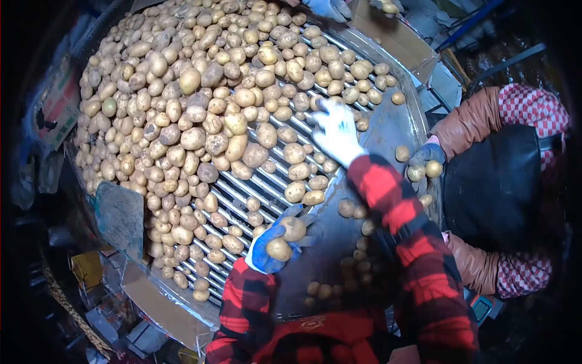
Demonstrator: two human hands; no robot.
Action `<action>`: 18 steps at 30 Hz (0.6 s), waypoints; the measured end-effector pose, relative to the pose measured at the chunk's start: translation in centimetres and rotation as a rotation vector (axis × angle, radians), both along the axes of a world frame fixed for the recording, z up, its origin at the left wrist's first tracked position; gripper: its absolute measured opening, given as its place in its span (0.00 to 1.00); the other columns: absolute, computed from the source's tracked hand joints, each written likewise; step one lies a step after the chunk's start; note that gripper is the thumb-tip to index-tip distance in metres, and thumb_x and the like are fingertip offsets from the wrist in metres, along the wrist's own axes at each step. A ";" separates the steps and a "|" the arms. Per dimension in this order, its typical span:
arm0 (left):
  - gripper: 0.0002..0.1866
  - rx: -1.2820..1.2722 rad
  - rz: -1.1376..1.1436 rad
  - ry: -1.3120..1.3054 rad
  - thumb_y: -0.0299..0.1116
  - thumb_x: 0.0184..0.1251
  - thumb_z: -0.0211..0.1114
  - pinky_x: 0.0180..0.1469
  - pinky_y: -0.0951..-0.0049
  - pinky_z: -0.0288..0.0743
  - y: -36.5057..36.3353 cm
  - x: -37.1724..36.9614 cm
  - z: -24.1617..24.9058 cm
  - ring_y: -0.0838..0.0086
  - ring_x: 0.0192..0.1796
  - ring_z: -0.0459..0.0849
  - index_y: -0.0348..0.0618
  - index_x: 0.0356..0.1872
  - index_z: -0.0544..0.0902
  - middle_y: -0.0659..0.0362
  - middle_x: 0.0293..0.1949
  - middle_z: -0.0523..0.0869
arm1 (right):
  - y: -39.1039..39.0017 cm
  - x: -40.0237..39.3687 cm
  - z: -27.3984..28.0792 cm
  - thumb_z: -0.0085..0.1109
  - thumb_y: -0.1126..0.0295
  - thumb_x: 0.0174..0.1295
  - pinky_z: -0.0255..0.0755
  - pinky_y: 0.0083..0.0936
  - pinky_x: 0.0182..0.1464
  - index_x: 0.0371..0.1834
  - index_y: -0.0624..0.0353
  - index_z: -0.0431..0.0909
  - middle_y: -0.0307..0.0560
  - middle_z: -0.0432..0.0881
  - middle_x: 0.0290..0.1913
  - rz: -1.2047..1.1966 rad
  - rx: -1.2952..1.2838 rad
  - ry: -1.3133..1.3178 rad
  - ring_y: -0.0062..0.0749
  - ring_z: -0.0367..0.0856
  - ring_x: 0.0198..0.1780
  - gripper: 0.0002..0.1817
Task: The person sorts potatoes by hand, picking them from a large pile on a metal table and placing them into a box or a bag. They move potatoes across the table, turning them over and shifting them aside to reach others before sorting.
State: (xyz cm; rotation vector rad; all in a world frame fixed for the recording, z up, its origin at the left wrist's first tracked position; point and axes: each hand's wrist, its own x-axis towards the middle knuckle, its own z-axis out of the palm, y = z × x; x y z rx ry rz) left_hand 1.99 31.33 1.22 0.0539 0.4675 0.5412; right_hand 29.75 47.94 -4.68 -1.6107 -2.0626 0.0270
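Note:
My left hand, in a blue and white glove, is cupped around two potatoes near the lower edge of the metal bar grate. Farther up, my right hand wears a white glove. It reaches over the right side of the grate with its fingers stretched out and apart, and its fingertips overlap a small potato there. A large heap of potatoes covers the left and far parts of the grate. Some potatoes lie singly on the bars between my hands.
A dark metal surface borders the grate on the right, with small potatoes on it. At right, a person's gloved hand holds potatoes. Another gloved hand shows at the far edge. A flat plate stands at left.

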 end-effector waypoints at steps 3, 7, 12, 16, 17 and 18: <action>0.41 -0.068 0.055 -0.010 0.45 0.70 0.61 0.42 0.69 0.81 -0.7 -1.2 -1.8 0.56 0.54 0.85 0.44 0.80 0.58 0.48 0.71 0.73 | -3.0 0.9 0.4 0.66 0.66 0.50 0.68 0.52 0.63 0.53 0.52 0.83 0.52 0.79 0.61 0.215 -0.015 -0.020 0.54 0.76 0.60 0.23; 0.40 -0.163 0.118 0.029 0.47 0.69 0.59 0.43 0.70 0.79 -1.0 -0.5 -1.3 0.62 0.47 0.82 0.46 0.80 0.60 0.45 0.74 0.69 | 3.5 2.6 4.0 0.64 0.65 0.56 0.69 0.53 0.64 0.63 0.53 0.79 0.59 0.77 0.64 -0.075 0.222 0.055 0.59 0.76 0.61 0.27; 0.40 -0.130 0.092 -0.081 0.48 0.69 0.58 0.47 0.68 0.78 -0.8 0.2 -1.8 0.64 0.51 0.82 0.45 0.80 0.61 0.45 0.76 0.67 | 15.7 6.1 1.4 0.58 0.65 0.60 0.70 0.49 0.68 0.70 0.44 0.74 0.52 0.76 0.68 -0.187 -0.191 0.028 0.55 0.74 0.67 0.30; 0.41 -0.200 0.217 -0.079 0.48 0.69 0.61 0.45 0.68 0.81 0.2 1.5 -1.4 0.61 0.55 0.79 0.45 0.80 0.59 0.50 0.68 0.75 | 12.0 5.3 1.7 0.59 0.68 0.60 0.75 0.50 0.56 0.61 0.46 0.82 0.52 0.83 0.54 -0.164 0.031 -0.059 0.52 0.79 0.57 0.23; 0.39 -0.224 0.233 -0.261 0.51 0.72 0.59 0.49 0.65 0.80 0.4 1.6 -2.0 0.63 0.56 0.80 0.48 0.80 0.60 0.51 0.73 0.70 | 10.4 5.3 3.7 0.60 0.71 0.56 0.71 0.45 0.66 0.64 0.49 0.80 0.54 0.81 0.60 -0.136 -0.154 0.052 0.54 0.78 0.62 0.28; 0.37 -0.244 0.243 -0.441 0.54 0.74 0.56 0.52 0.62 0.80 0.7 1.8 -2.8 0.64 0.58 0.81 0.52 0.80 0.62 0.51 0.78 0.66 | 8.4 5.0 4.7 0.60 0.71 0.57 0.71 0.44 0.67 0.64 0.50 0.80 0.55 0.81 0.60 -0.157 -0.194 0.165 0.54 0.77 0.63 0.28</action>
